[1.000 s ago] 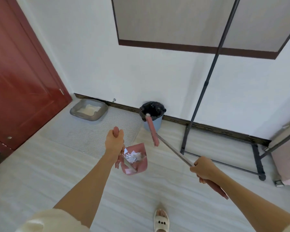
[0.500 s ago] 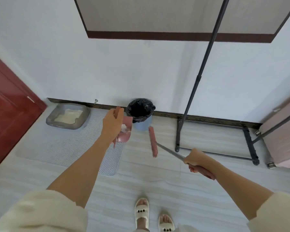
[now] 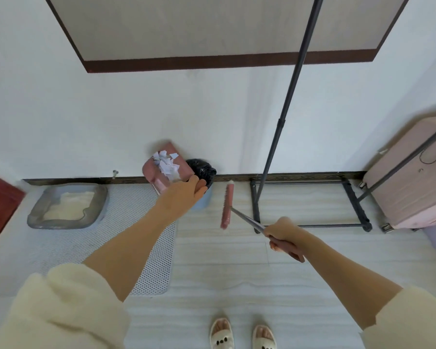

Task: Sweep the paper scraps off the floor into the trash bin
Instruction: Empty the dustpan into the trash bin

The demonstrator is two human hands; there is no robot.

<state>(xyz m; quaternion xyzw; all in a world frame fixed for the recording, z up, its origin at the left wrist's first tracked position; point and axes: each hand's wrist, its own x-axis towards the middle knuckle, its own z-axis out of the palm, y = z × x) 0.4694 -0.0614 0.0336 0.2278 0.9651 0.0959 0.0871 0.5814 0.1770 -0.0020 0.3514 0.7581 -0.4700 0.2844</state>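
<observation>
Low right of centre, right hand (image 3: 283,236) curled tight round the pink grip of the broom (image 3: 227,206), metal shaft running up-left to the pink head hanging above pale floor (image 3: 224,278), bare strip of boards between the slippers (image 3: 242,336) at the bottom edge and the wall. Further up at centre, left hand (image 3: 180,197) wrapped round the handle of the pink dustpan (image 3: 161,172), raised and tilted, white paper scraps (image 3: 167,163) heaped inside, just left of and overlapping the black-lined trash bin (image 3: 203,172) against the baseboard. At left, grey litter tray (image 3: 67,206) on a perforated mat (image 3: 151,268); at right, dark rack frame (image 3: 310,205) and pink suitcase (image 3: 408,182) hemming the bin's far side.
</observation>
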